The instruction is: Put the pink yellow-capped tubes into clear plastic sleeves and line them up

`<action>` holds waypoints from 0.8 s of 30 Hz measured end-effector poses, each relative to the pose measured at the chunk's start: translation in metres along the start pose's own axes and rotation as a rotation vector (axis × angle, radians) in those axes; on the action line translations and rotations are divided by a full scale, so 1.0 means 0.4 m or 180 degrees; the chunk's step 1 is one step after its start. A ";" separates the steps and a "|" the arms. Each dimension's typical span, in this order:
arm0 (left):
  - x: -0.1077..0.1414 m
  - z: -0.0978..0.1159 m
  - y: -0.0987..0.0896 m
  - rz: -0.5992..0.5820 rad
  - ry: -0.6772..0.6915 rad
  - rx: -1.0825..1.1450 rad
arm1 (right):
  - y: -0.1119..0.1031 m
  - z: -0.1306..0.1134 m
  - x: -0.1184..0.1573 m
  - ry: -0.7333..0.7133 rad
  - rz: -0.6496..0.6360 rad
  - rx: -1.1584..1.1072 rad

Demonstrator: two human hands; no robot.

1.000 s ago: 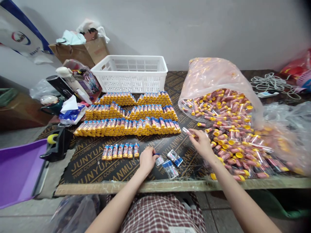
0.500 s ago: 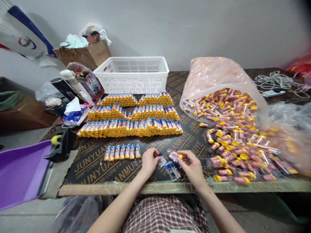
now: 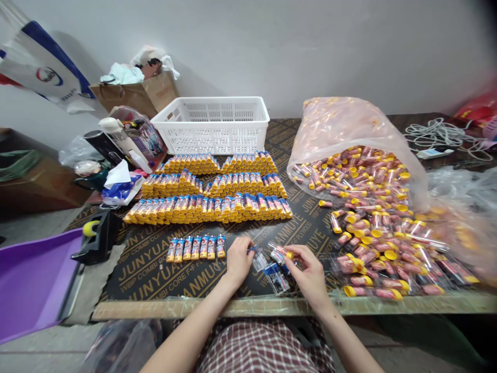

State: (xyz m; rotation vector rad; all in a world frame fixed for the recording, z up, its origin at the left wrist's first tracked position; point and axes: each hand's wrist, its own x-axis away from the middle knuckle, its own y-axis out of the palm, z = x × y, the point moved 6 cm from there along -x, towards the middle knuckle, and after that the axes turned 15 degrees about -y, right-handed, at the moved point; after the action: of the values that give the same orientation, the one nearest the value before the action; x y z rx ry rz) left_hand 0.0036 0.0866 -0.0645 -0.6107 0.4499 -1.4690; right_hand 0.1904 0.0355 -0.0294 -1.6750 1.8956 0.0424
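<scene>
Yellow-capped clear tube (image 3: 285, 252) pinched between thumb and fingertips of the right hand (image 3: 309, 272), held low over the front of the bench (image 3: 147, 274), seen from a head-worn camera. The left hand (image 3: 238, 261) is closed narrowly on a thin blue-tipped piece (image 3: 252, 249), too small to identify, just beside a small clear packet (image 3: 260, 260). A second clear packet (image 3: 278, 278), printed in blue, lies between the hands near the bench's front edge. To the left, a short row of printed tubes (image 3: 196, 248) lies across the bench, with longer rows of printed tubes (image 3: 205, 209) packed closely behind it, their yellow caps toward the front. A white plastic basket (image 3: 209, 110) sits at the back edge. At right, a pink-tinted plastic sack (image 3: 341, 124) lies on its side, its mouth open, and loose capped tubes (image 3: 373, 243) spill from it across the right end of the bench. A black tape dispenser (image 3: 99, 237) with a yellow roll stands at the left edge, beside a purple tray (image 3: 34, 280).
</scene>
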 end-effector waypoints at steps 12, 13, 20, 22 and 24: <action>-0.004 -0.027 -0.031 -0.0540 -0.2063 0.3403 | 0.002 -0.054 0.021 -0.0294 0.0181 0.0000; -0.001 -0.027 -0.035 -0.0508 -0.2117 0.3418 | 0.005 -0.060 0.021 -0.0342 0.0178 0.0030; 0.005 -0.036 -0.040 -0.0387 -0.2163 0.3493 | 0.018 -0.094 0.018 -0.0591 0.0065 0.0200; 0.006 -0.038 -0.038 -0.0352 -0.2131 0.3432 | 0.030 -0.097 0.019 -0.0628 -0.0150 0.0148; 0.008 -0.034 -0.038 -0.0355 -0.2041 0.3372 | 0.044 -0.095 0.022 -0.0629 -0.0388 0.0069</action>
State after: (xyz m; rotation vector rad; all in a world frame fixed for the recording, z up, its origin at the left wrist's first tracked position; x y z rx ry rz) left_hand -0.0165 0.0818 -0.0652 -0.2030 -0.8410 -1.2962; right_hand 0.1587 0.0157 -0.0086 -1.7022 1.6407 0.1333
